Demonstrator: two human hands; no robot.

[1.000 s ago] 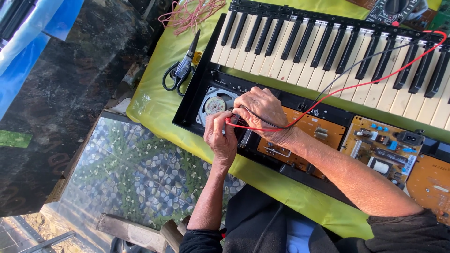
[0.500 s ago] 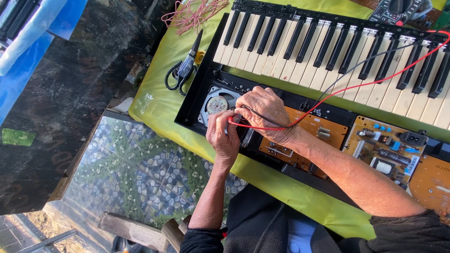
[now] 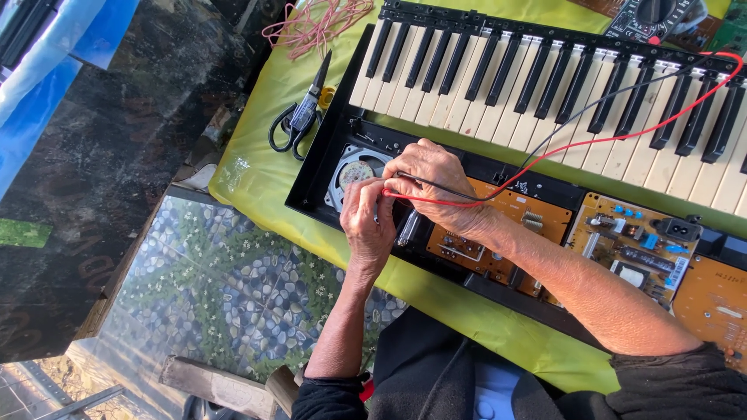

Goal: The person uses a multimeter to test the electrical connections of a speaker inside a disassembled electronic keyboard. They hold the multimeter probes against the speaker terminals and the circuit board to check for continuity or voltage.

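1. Left hand (image 3: 367,222), forearm reaching up from below, pinches the red probe (image 3: 393,194) at its fingertips.
2. Right hand (image 3: 436,183), knuckles up, closes around the black lead (image 3: 467,196), touching the left.
3. Just beyond both: round speaker (image 3: 354,169) in the opened keyboard (image 3: 545,85).
4. Farther left: scissors (image 3: 299,120).

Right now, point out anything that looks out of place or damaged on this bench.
The keyboard lies with its casing off, circuit boards and speaker bare. A tangle of pink wire sprawls loose near the scissors. Both hands hold red and black leads over the open chassis. No visible breakage.
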